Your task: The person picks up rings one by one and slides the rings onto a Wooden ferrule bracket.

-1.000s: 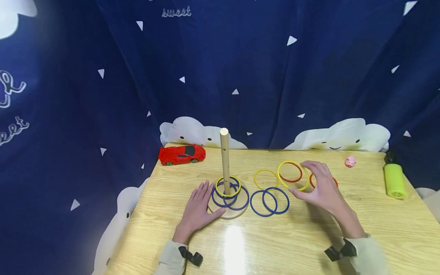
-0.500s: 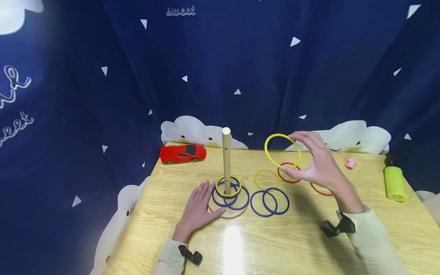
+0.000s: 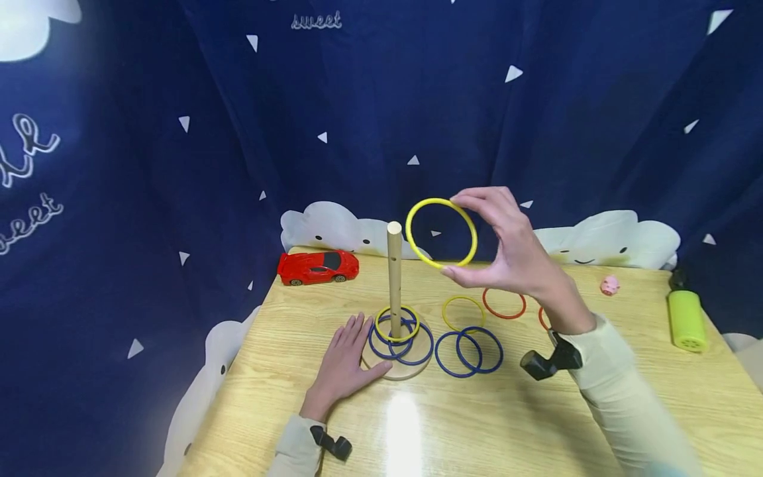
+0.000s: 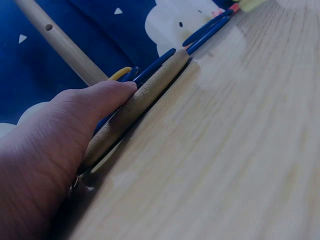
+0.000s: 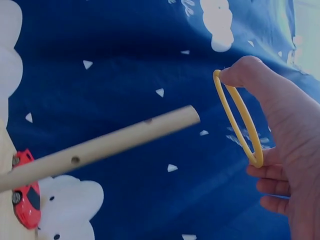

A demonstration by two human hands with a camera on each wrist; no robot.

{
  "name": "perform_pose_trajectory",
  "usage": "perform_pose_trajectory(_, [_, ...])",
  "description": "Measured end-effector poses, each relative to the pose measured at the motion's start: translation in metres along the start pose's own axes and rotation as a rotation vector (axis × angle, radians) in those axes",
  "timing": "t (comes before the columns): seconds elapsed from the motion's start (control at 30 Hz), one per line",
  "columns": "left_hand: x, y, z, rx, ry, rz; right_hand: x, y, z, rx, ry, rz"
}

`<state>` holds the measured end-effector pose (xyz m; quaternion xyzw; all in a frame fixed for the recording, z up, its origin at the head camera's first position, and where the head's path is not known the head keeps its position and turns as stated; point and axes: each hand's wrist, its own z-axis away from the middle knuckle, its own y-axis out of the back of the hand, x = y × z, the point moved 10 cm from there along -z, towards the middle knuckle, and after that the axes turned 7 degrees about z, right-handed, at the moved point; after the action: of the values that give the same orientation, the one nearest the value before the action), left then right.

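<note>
My right hand (image 3: 507, 242) holds a yellow ring (image 3: 474, 232) between thumb and fingertips, raised above the table. The ring is just right of the top of the wooden post (image 3: 395, 278) and apart from it, as the right wrist view also shows. My left hand (image 3: 346, 364) lies at the left edge of the round wooden base (image 3: 396, 371), fingers straight, its thumb (image 4: 107, 97) touching the base's rim. Around the post's foot lie another yellow ring (image 3: 378, 331) and several blue rings (image 3: 432, 344).
Right of the base lie two overlapping blue rings (image 3: 437, 358), a yellow ring (image 3: 444, 311) and red rings (image 3: 505, 317), one partly hidden by my right arm. A red toy car (image 3: 318, 267) stands back left. A pink pig figure (image 3: 610, 285) and a green bottle (image 3: 687, 321) are at right.
My right hand has lifted the yellow ring off the pile at right and carried it up and left to beside the post's top. The left hand has stayed in place.
</note>
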<state>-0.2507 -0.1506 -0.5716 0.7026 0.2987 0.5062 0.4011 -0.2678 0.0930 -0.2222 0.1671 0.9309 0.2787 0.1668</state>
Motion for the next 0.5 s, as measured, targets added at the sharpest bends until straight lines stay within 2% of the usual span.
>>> perform_pose_trajectory(0.23, [-0.002,-0.002,-0.001,-0.005,0.005,0.006,-0.008,-0.028,-0.014,-0.038,0.026,-0.022])
perform_pose_trajectory(0.5, [0.0,-0.001,0.0,-0.006,-0.002,-0.003,0.0,-0.052,-0.002,-0.106,-0.009,-0.006])
